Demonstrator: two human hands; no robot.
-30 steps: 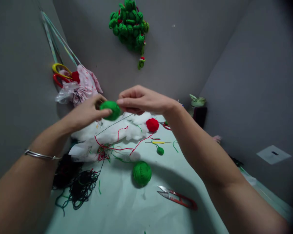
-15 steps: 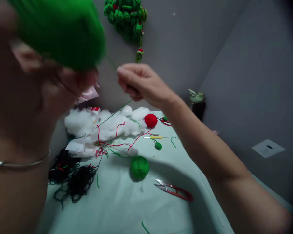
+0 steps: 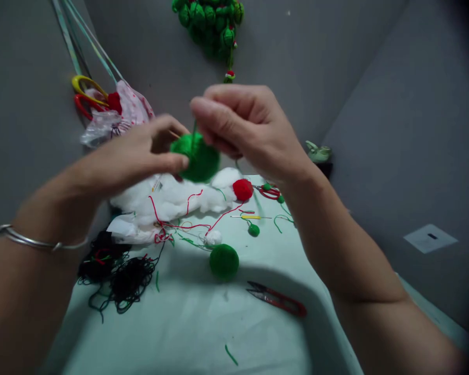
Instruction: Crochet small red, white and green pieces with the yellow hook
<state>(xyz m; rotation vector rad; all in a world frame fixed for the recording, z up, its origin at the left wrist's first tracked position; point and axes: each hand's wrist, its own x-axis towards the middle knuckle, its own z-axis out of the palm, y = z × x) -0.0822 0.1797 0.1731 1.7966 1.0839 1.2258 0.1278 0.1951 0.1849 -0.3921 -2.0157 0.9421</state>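
My left hand (image 3: pixel 140 153) grips a green crocheted ball (image 3: pixel 195 156) between thumb and fingers, held up over the table. My right hand (image 3: pixel 242 125) is just to the ball's right, its fingers pinched on a green strand of yarn that rises from the top of the ball. A silver bangle (image 3: pixel 27 239) circles my left wrist. Below the hands lies a heap of white stuffing (image 3: pixel 168 200) crossed by red yarn.
On the pale green tablecloth (image 3: pixel 187 323) lie another green ball (image 3: pixel 223 260), a red ball (image 3: pixel 243 189), red thread snips (image 3: pixel 277 300), a yellow-handled hook (image 3: pixel 250 217) and tangled black yarn (image 3: pixel 121 276). Green crocheted pieces (image 3: pixel 209 21) and scissors (image 3: pixel 88 96) hang on the grey wall.
My left hand, which had lifted the green ball close to the camera, has brought it back down in front. My right hand has moved up close to the ball's top.
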